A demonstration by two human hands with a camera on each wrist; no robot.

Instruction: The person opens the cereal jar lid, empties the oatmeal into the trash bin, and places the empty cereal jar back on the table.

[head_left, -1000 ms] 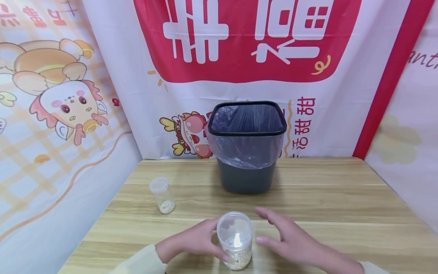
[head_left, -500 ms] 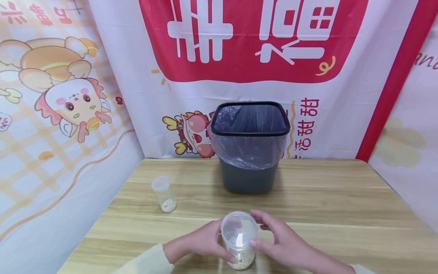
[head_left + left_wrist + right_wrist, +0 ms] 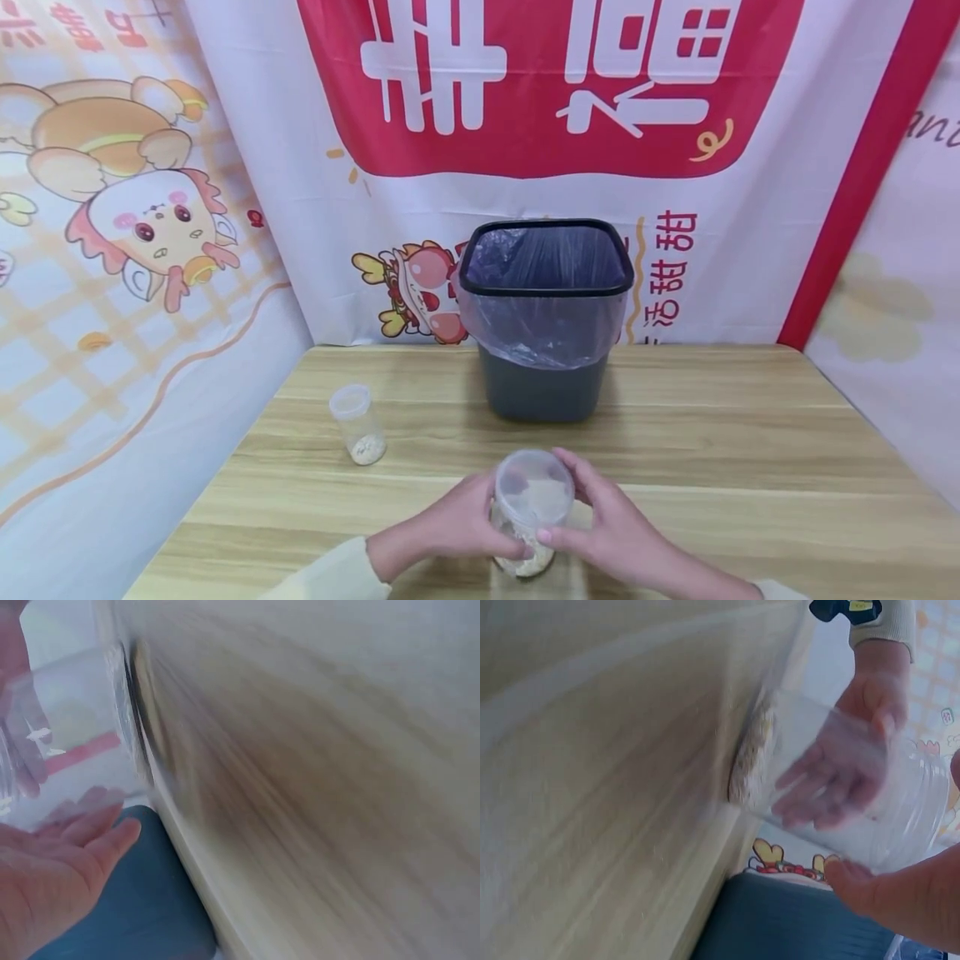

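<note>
A clear plastic jar [image 3: 534,496] is near the front of the table, with a shallow layer of pale flakes [image 3: 754,754] in its bottom. My left hand [image 3: 467,523] grips the jar's body from the left, thumb in front and fingers behind. From the right, my right hand [image 3: 609,518] holds the jar near its rim with thumb and fingers. The right wrist view shows the jar leaning a little; whether its base touches the table I cannot tell. Farther left stands a smaller clear container [image 3: 356,423], also with pale bits at the bottom.
A dark bin [image 3: 545,383] lined with a translucent bag [image 3: 543,329] stands at the back of the wood-grain table [image 3: 720,450]. Printed cloth [image 3: 420,200] hangs behind the table and along both sides.
My right hand has come in from the right and taken hold of the jar's upper part. The jar has shifted slightly right and away from me, my left hand moving with it.
</note>
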